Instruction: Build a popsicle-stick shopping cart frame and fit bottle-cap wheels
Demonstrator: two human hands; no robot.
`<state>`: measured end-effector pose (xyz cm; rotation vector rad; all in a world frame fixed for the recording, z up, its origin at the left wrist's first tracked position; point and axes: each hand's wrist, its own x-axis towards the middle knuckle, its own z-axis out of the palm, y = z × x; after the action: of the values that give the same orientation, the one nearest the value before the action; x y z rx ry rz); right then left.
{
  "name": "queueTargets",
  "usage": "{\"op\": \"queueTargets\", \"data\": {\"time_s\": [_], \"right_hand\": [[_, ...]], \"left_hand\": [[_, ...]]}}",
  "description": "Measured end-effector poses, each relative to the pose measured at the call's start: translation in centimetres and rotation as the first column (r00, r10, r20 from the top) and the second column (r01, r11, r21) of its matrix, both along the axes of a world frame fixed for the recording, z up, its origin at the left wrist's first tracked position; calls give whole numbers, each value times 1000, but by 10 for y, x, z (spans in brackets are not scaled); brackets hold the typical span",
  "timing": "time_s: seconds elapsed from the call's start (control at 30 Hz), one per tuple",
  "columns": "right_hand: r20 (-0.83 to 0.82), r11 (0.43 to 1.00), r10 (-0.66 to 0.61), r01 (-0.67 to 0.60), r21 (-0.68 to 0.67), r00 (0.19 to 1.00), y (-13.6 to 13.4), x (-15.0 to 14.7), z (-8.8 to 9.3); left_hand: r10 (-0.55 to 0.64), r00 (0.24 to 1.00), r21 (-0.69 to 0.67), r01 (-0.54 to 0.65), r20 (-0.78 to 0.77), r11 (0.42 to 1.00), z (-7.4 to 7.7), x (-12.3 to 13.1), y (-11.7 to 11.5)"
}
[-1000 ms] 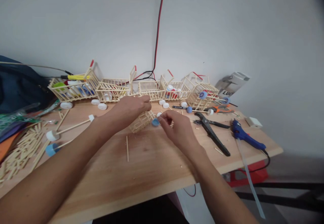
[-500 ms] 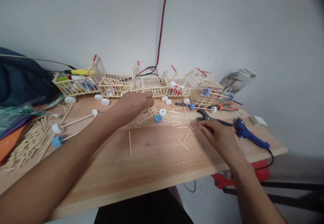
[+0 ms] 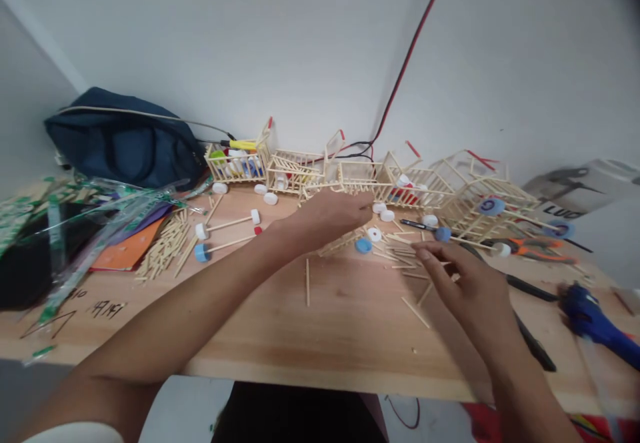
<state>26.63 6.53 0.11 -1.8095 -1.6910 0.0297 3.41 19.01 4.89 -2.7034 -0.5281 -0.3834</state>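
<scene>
My left hand (image 3: 333, 219) reaches across with curled fingers, closed on the top of a small wooden-stick frame (image 3: 343, 244); its fingertips are partly hidden. To the right, my right hand (image 3: 463, 279) hovers low over loose wooden sticks (image 3: 400, 256), thumb and forefinger brought together. Whatever lies between those fingertips is too small to make out. A blue bottle cap (image 3: 363, 246) and a white wheel (image 3: 374, 234) lie between the hands. Beside the right hand, black-handled pliers (image 3: 531, 287) are partly covered by it.
Several stick carts (image 3: 420, 186) line the wall. On the left are cap-wheeled axles (image 3: 230, 223), a stick pile (image 3: 163, 246), plastic wrappers (image 3: 85, 249) and a dark blue bag (image 3: 130, 139). A blue glue gun (image 3: 595, 319) and orange-handled pliers (image 3: 537, 248) lie right.
The view has turned left, so more of the table's left side shows. My right hand has moved left and forward from beside the pliers to the loose sticks. My left hand has shifted slightly right.
</scene>
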Motion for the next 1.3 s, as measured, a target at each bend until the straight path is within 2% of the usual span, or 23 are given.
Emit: {"op": "queueTargets", "data": {"time_s": [0.07,0.13,0.2,0.27,0.43,0.57,0.63,0.67,0.7,0.73,0.77,0.83,0.9,0.97,1.1,1.17,1.2,1.27,1.3], "right_hand": [[-164,999,38,-38,6,986,5,-17,8],[-301,991,130,-132,15,945,9,-31,15],[-377,975,213,-223,18,901,11,-40,17],[-425,962,245,-271,-2,872,12,-46,16],[-549,902,264,-404,-150,793,0,-59,3],[-577,866,232,-436,-243,783,-12,-73,-8],[-581,865,217,-431,-258,784,-15,-77,-13],[-582,868,210,-423,-258,785,-17,-79,-15],[-584,875,204,-414,-252,786,-17,-80,-17],[-588,882,199,-405,-241,784,-18,-81,-18],[-592,887,198,-399,-231,781,-18,-81,-20],[-598,898,195,-387,-211,778,-19,-82,-23],[-594,905,190,-375,-203,782,-20,-84,-26],[-584,909,182,-362,-207,791,-21,-85,-28],[-581,921,176,-341,-187,795,-22,-86,-27],[-595,924,178,-341,-173,783,-22,-87,-25],[-604,923,175,-343,-174,778,-22,-88,-24],[-616,920,162,-344,-189,771,-22,-91,-20],[-623,919,157,-344,-191,767,-22,-93,-18]], "left_hand": [[-34,997,46,31,70,998,3,3,-8],[-73,988,97,60,138,994,5,6,-18],[-136,979,144,115,150,983,6,7,-27],[-174,974,153,151,147,977,5,5,-36],[-121,991,35,119,64,992,-3,-12,-58],[-83,995,-56,86,56,995,-12,-34,-81],[27,980,-91,-10,195,996,-17,-52,-87],[165,944,-123,-135,287,983,-20,-63,-88],[357,866,-188,-308,350,932,-22,-76,-87],[498,790,-233,-441,358,867,-23,-89,-84],[583,745,-257,-523,326,813,-25,-103,-80],[675,707,-267,-622,212,736,-28,-126,-71],[692,719,-283,-652,63,704,-32,-141,-63],[703,712,-292,-673,-4,680,-36,-148,-60],[710,702,-361,-647,61,671,-36,-147,-64],[707,690,-490,-568,155,661,-29,-143,-70],[699,684,-585,-486,208,649,-24,-139,-74],[709,662,-786,-292,245,545,-15,-127,-83],[719,652,-867,-189,241,462,-12,-118,-87]]}}
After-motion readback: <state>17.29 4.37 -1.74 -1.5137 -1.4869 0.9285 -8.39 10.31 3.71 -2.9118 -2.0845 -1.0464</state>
